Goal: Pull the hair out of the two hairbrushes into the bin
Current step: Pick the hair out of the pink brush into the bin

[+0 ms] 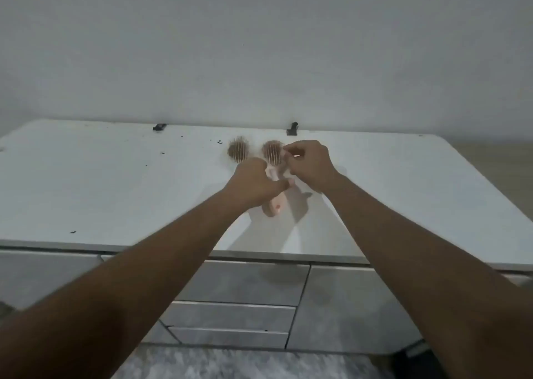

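Observation:
Two hairbrushes lie on the white countertop (pixel 115 182), heads pointing to the wall. The left hairbrush (pixel 238 151) shows only its round head, matted with brown hair; its handle is hidden under my left hand. The right hairbrush (pixel 272 150) also carries brown hair, and its pink handle (pixel 273 205) points toward me. My left hand (pixel 253 184) is closed over the upper part of that pink handle. My right hand (pixel 310 163) is at the right edge of the right brush head, fingertips pinched together on the hair there. No bin is in view.
Small dark specks (pixel 215 141) dot the counter left of the brushes. Two black clips (pixel 159 126) (pixel 292 128) sit at the counter's back edge against the white wall. Grey drawers (pixel 239 283) lie below the front edge, and a grey rug (pixel 230 364) covers the floor.

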